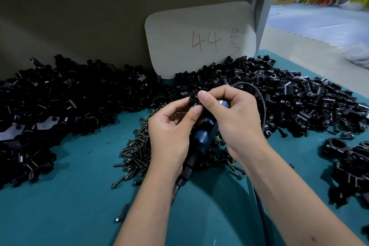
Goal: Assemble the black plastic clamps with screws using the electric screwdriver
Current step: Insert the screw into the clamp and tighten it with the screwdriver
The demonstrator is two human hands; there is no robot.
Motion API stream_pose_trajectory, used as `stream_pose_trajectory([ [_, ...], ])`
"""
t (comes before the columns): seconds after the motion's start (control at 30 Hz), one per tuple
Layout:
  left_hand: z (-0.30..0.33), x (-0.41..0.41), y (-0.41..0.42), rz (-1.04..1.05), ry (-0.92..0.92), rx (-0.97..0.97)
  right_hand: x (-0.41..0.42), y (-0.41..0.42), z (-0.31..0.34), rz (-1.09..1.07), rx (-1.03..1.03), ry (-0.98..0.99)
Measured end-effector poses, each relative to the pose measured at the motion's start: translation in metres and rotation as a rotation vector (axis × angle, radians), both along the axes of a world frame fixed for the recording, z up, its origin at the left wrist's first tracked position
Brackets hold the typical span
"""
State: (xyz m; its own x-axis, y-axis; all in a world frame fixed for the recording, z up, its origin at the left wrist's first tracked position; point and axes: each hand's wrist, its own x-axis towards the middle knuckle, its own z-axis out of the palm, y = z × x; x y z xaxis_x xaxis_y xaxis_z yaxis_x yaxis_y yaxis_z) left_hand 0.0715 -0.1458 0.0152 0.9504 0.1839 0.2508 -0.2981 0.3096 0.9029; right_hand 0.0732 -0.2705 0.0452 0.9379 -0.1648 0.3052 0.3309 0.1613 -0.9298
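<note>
My left hand (169, 132) and my right hand (229, 114) meet above the middle of the table. Both pinch a small black plastic clamp part (193, 100) between thumbs and fingertips. The blue and black electric screwdriver (201, 140) is tucked against my right palm, its bit end pointing down towards me and its cable (261, 106) looping behind. A heap of dark screws (135, 150) lies under and left of my hands. Whether a screw sits in the clamp is hidden by my fingers.
Large piles of black clamp parts cover the table's left (60, 102) and right (299, 102). Bigger assembled clamps (347, 162) lie at the right edge. A cardboard sign marked 44 (199, 40) leans against the back wall. One loose screw (121, 213) lies on the teal mat (69, 205).
</note>
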Motion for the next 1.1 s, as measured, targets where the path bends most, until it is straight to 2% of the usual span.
stream_pose_trajectory([
  [0.13, 0.001, -0.002, -0.001, -0.053, 0.037, -0.079, 0.001, -0.005, -0.001, 0.086, -0.072, -0.045],
  [0.27, 0.002, -0.001, 0.003, -0.070, 0.054, -0.073, 0.001, -0.010, 0.000, 0.182, -0.140, -0.082],
  [0.5, 0.004, -0.002, 0.000, -0.052, 0.024, -0.103, 0.003, -0.009, 0.000, 0.258, 0.114, 0.077],
  [0.87, 0.001, -0.004, -0.010, -0.077, 0.090, -0.120, 0.001, -0.004, -0.003, 0.070, 0.049, 0.046],
  [0.97, 0.002, -0.003, -0.006, -0.095, 0.112, -0.186, 0.001, -0.004, -0.004, 0.161, 0.054, 0.037],
  [1.1, 0.000, -0.003, -0.003, -0.105, 0.077, -0.126, -0.001, -0.001, -0.001, 0.178, 0.077, 0.043],
])
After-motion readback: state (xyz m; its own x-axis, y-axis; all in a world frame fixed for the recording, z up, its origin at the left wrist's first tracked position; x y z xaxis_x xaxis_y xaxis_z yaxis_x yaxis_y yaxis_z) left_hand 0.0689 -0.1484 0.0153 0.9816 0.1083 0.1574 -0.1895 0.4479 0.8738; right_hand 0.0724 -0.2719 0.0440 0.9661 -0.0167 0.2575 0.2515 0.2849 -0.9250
